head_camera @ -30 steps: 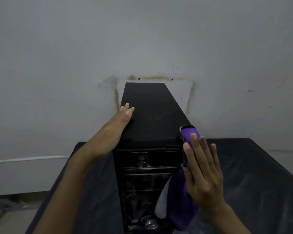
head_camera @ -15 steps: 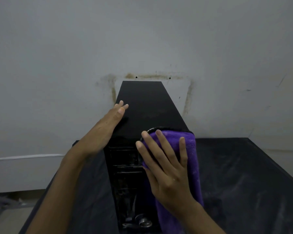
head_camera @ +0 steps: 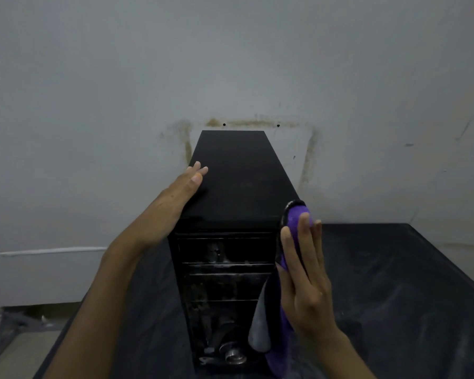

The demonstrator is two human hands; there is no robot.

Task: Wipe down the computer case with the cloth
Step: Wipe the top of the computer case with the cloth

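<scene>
A black computer case [head_camera: 238, 184] stands upright on a dark table, its open, dusty front bays facing me. My left hand [head_camera: 173, 203] lies flat with straight fingers against the case's upper left edge. My right hand [head_camera: 303, 274] presses a purple cloth [head_camera: 282, 340] flat against the case's right front edge, fingers straight. The cloth's top bulges over the upper right corner, and a grey flap of it hangs down in front of the lower bays.
The dark table [head_camera: 394, 283] spreads to the right and left of the case. A stained grey wall [head_camera: 230, 64] stands right behind the case. Floor and a baseboard [head_camera: 39, 251] show at lower left.
My right hand has slid the cloth from the front top of the case back to the right front edge. The left hand has stayed in place on the left edge.
</scene>
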